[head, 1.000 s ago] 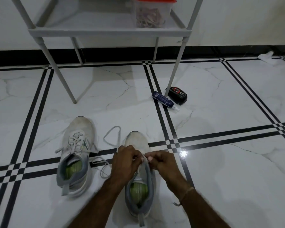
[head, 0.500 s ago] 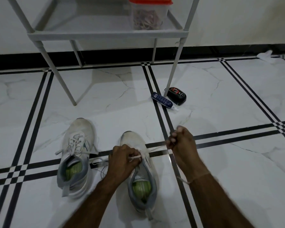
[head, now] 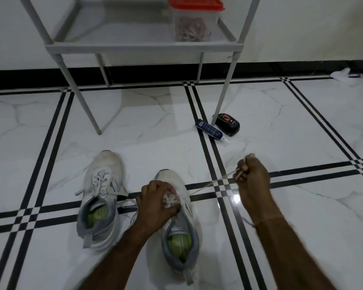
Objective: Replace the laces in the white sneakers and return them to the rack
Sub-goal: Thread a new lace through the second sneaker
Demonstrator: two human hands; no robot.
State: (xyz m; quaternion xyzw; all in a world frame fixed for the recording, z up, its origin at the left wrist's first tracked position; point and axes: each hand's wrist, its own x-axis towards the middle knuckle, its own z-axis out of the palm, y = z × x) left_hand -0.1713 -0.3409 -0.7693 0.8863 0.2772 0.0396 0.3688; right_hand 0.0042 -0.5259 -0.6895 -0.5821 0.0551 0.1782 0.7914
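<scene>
Head view: sneaker [head: 188, 219] points toe-first at rack [head: 143, 48] — left fingers [head: 153, 186] grip it, right fingers [head: 242, 174] pinch taut lace [head: 210, 184].

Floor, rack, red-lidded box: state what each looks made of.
Floor: polished marble or marble-look tile, with grey veins and bright glare. Rack: matte grey tubes, plastic or painted metal, unclear which. Box: clear plastic, since its contents show through; the lid is opaque red plastic.

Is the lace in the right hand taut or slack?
Taut: the lace runs in a straight line from the right sneaker to the right hand.
</scene>
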